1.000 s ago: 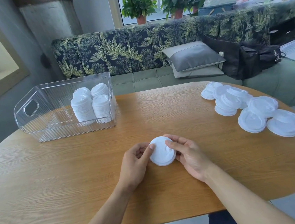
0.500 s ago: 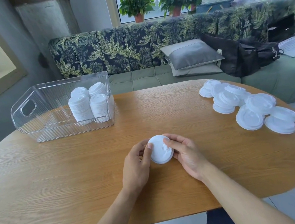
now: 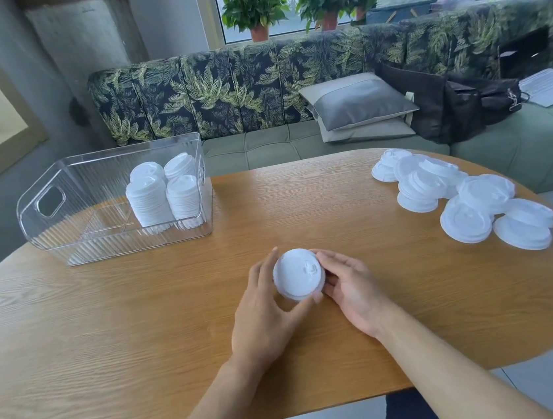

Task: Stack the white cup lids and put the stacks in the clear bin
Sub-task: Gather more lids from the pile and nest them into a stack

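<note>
1. Centrally, in the head view, both hands met around a short stack of white lids (image 3: 298,274) above the near middle of the wooden table (image 3: 145,344).
2. The left hand (image 3: 263,317) gripped the stack's left side, its fingers curved along the rim and its thumb hooked under the near edge.
3. The right hand (image 3: 353,290) held the stack's right side with loosely curled fingers touching the rim.
4. Whether the stack rested on the tabletop or hung just clear of it could not be told.
5. The clear bin (image 3: 65,240) stood on the table's far left, well apart from the hands, with four upright lid stacks (image 3: 148,203) packed at its right end.
6. Loose white lids (image 3: 466,194) lay overlapping in a scatter on the table's far right.
7. Behind the table ran a leaf-patterned sofa (image 3: 220,88) carrying grey cushions (image 3: 359,103) and a black bag (image 3: 456,102), with potted plants (image 3: 253,1) at the window.
</note>
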Motion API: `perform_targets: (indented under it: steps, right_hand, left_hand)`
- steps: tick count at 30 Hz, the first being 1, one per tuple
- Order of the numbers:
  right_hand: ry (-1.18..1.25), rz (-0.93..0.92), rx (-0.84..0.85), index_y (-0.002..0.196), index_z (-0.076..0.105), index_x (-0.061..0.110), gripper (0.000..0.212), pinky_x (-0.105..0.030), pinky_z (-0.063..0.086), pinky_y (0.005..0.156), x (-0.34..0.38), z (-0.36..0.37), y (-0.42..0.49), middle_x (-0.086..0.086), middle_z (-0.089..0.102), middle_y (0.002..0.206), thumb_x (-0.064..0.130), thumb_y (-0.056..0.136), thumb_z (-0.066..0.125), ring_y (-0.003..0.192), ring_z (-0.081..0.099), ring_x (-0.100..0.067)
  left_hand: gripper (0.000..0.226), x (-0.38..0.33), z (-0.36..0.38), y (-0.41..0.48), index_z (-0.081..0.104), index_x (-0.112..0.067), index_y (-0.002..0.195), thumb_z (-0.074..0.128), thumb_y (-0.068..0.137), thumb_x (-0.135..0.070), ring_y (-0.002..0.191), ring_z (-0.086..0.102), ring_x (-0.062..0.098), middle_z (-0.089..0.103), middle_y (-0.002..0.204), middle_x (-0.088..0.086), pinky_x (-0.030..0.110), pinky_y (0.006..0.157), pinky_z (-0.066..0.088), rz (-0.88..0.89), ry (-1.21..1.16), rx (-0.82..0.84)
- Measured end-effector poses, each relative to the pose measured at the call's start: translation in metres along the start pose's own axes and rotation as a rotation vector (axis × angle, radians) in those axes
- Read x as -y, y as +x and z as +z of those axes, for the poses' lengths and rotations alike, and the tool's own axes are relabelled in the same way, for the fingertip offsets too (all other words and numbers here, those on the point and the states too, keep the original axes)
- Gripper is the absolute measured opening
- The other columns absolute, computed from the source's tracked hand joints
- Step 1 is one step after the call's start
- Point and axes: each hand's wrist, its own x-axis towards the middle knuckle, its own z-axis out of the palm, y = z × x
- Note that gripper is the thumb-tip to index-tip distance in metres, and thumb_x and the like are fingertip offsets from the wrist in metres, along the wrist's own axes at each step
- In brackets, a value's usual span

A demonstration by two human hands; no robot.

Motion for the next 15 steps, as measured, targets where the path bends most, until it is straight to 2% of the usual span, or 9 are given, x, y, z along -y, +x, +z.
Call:
perform_targets:
  steps: [2,4,6,8,11,13,15]
  right_hand:
    - [-0.019,-0.013,0.002,0.116,0.073,0.002,0.023,-0.027,0.059,0.082,-0.002,0.0,0.001,-0.014,0.077,0.116,0.014,0.105,0.057,0.103,0.074,-0.019]
    - [-0.049,-0.022,0.013,0.114,0.076,0.005,0.024,-0.026,0.058,0.083,-0.003,0.0,0.0,-0.013,0.077,0.116,0.015,0.106,0.056,0.105,0.074,-0.018]
    - [-0.074,-0.034,0.015,0.108,0.079,0.01,0.025,-0.027,0.058,0.08,-0.003,0.002,-0.001,-0.012,0.078,0.114,0.016,0.106,0.055,0.102,0.074,-0.018]
    - [-0.1,-0.052,-0.036,0.108,0.08,0.012,0.021,-0.029,0.058,0.079,-0.004,0.005,-0.001,-0.012,0.078,0.113,0.016,0.104,0.059,0.102,0.074,-0.019]
    - [-0.229,-0.122,-0.174,0.116,0.075,0.015,0.019,-0.034,0.057,0.088,-0.01,0.008,-0.003,-0.006,0.079,0.112,0.019,0.1,0.067,0.105,0.072,-0.018]
    - [-0.4,-0.247,-0.24,0.111,0.076,0.024,0.015,-0.023,0.056,0.087,-0.014,0.009,-0.009,0.011,0.079,0.105,0.023,0.098,0.068,0.102,0.072,-0.005]
    - [-0.52,-0.354,-0.27,0.107,0.074,0.028,0.012,-0.01,0.052,0.075,-0.017,0.008,-0.015,0.023,0.076,0.099,0.024,0.099,0.067,0.096,0.069,0.006]
  left_hand:
    - [0.101,0.0,0.001,-0.001,0.025,-0.042,0.157,0.071,0.075,-0.079,0.129,0.044,-0.01,0.031,0.154,-0.029,0.01,0.086,0.045,0.104,0.084,0.014]
    - [0.094,0.0,0.002,0.0,0.03,-0.039,0.155,0.075,0.078,-0.069,0.133,0.044,-0.007,0.034,0.153,-0.025,0.021,0.088,0.054,0.144,0.11,-0.021]
    - [0.09,0.0,0.002,0.0,0.034,-0.038,0.154,0.076,0.079,-0.066,0.133,0.045,-0.005,0.038,0.15,-0.025,0.024,0.089,0.055,0.129,0.112,-0.047]
    - [0.089,-0.002,0.002,0.0,0.035,-0.039,0.153,0.076,0.078,-0.067,0.132,0.045,-0.006,0.04,0.149,-0.026,0.019,0.088,0.05,0.119,0.118,-0.055]
    - [0.089,-0.002,0.002,0.0,0.035,-0.039,0.151,0.076,0.078,-0.066,0.131,0.044,-0.006,0.041,0.147,-0.025,0.015,0.087,0.043,0.105,0.119,-0.068]
    - [0.089,-0.001,0.003,0.0,0.035,-0.038,0.15,0.077,0.078,-0.065,0.131,0.045,-0.005,0.042,0.146,-0.024,0.016,0.09,0.043,0.101,0.124,-0.077]
    - [0.089,0.001,0.005,0.001,0.034,-0.037,0.151,0.078,0.078,-0.064,0.132,0.046,-0.003,0.043,0.146,-0.023,0.016,0.093,0.043,0.109,0.141,-0.073]
